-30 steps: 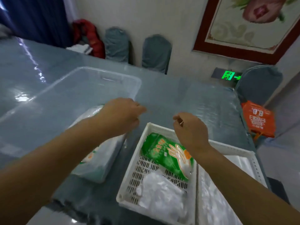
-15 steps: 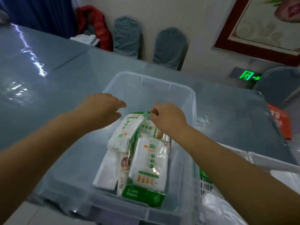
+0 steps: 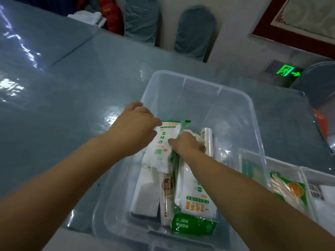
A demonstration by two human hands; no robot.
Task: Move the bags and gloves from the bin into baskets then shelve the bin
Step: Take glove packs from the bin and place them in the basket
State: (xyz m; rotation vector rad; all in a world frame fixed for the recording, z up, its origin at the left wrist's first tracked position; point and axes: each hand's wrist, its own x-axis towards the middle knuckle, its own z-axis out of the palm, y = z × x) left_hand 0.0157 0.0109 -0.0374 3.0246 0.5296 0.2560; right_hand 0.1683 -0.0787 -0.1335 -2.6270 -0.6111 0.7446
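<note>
Clear bin (image 3: pixel 199 82) sits on the grey table (image 3: pixel 72 91), near its front edge, packs piled in the near-left half; far and right part of the bin floor is bare, so I see room to lift there. My left hand (image 3: pixel 135 127) curls over the top white-green pack (image 3: pixel 163 144), fingers gripping its left edge by the bin's left wall. My right hand (image 3: pixel 186 144) digs fingers down between that pack and the roll (image 3: pixel 208 140) beside it; I cannot tell what it grips. More packs lie under my right forearm. White basket (image 3: pixel 293 169) touches the bin's right side, holding a green glove pack (image 3: pixel 288 192). Covered chairs (image 3: pixel 195 33) stand past the table's far edge, against the wall.
</note>
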